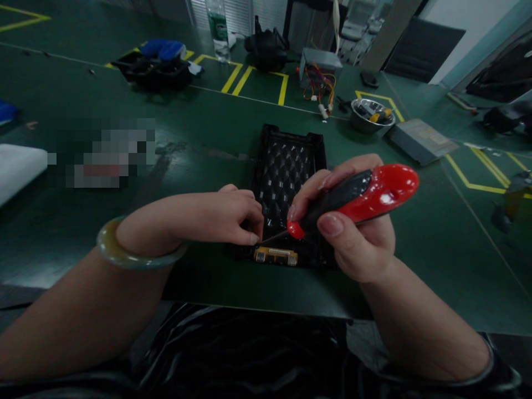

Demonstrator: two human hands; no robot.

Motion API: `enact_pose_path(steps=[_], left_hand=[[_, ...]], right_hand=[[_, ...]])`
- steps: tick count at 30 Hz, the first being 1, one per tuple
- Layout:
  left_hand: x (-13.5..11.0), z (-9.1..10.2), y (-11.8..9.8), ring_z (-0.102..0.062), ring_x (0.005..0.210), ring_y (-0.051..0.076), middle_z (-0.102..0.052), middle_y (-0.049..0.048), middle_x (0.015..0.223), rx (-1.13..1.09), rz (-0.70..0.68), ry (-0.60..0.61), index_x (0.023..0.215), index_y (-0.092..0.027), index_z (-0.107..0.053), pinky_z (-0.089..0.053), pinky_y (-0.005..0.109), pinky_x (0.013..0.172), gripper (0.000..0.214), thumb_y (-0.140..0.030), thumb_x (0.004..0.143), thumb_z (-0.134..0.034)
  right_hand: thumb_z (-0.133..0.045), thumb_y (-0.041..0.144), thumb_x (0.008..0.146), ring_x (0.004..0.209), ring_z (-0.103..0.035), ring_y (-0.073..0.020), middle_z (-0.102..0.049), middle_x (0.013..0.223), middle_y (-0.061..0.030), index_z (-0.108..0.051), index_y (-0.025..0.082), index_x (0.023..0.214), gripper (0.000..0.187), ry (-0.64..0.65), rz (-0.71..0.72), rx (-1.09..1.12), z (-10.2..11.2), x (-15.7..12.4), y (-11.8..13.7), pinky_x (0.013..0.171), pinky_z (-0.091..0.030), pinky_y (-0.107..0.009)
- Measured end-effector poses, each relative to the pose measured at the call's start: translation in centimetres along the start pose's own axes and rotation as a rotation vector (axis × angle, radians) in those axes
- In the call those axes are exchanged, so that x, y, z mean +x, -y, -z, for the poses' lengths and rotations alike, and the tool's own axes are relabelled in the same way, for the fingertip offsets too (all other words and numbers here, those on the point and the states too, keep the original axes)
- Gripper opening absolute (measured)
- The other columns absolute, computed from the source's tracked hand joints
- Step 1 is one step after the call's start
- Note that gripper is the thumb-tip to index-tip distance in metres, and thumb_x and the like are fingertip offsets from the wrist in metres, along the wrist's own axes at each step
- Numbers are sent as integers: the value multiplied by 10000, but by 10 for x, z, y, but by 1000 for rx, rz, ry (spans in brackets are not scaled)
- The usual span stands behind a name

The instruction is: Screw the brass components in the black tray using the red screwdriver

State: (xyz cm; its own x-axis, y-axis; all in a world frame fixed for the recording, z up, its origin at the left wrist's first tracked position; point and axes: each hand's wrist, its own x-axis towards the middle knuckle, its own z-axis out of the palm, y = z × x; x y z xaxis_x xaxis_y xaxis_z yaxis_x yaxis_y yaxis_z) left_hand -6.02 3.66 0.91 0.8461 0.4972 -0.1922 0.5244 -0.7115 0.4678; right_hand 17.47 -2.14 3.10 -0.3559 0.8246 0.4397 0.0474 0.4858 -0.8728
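Observation:
My right hand (357, 233) is closed around the red and black handle of a screwdriver (386, 191). Its thin shaft slants down to the left, and the tip ends beside my left fingertips. My left hand (233, 216) has its fingers curled, thumb and forefinger pinched at the near left corner of a black plastic panel (286, 172) with a studded surface. Whatever lies in that pinch, if anything, is too small to make out. Along the panel's near edge sits a small orange-brown circuit board (276, 256) with a white connector and metal ports.
Farther back stand a power supply (320, 66) with loose cables, a metal bowl (372, 115) of tools, and a flat grey metal box (423, 141). A black tray (153, 69) with blue items and a water bottle (219, 33) stand at back left. White material (19, 166) lies left.

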Motion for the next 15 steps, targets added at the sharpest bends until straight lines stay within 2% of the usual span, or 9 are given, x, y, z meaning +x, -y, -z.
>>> enact_pose_path(steps=[3,8,11,15], left_hand=[[0,0,-1,-644,956,184,-767,-38,941,2,3,18,913,-283,-787,-349,313,916,126,-332,917,-672],[1,3,-4,-638,984,191,-769,-34,946,-20,2,34,878,-275,-784,-345,317,937,141,-304,921,-653],[1,2,-3,-641,997,190,-775,-40,949,-28,10,37,912,-287,-787,-339,321,951,138,-316,921,-653],[0,1,-2,-644,1006,195,-779,-42,985,-42,46,20,958,-294,-787,-333,330,970,139,-345,912,-666]], right_hand=[[-674,274,903,783,-647,-138,-657,914,33,-451,286,1072,280,10,121,206,-6,2,-4,700,-574,-327],[-692,357,905,841,-665,-146,-626,975,42,-373,306,1051,355,-82,85,162,-10,3,-8,770,-605,-359],[-705,376,903,883,-682,-163,-653,1045,13,-440,295,1058,318,-78,78,105,-7,2,-3,811,-622,-388],[-701,494,892,1071,-675,-219,-639,1310,-35,-536,325,1291,464,-28,53,21,-3,1,-1,914,-621,-430]])
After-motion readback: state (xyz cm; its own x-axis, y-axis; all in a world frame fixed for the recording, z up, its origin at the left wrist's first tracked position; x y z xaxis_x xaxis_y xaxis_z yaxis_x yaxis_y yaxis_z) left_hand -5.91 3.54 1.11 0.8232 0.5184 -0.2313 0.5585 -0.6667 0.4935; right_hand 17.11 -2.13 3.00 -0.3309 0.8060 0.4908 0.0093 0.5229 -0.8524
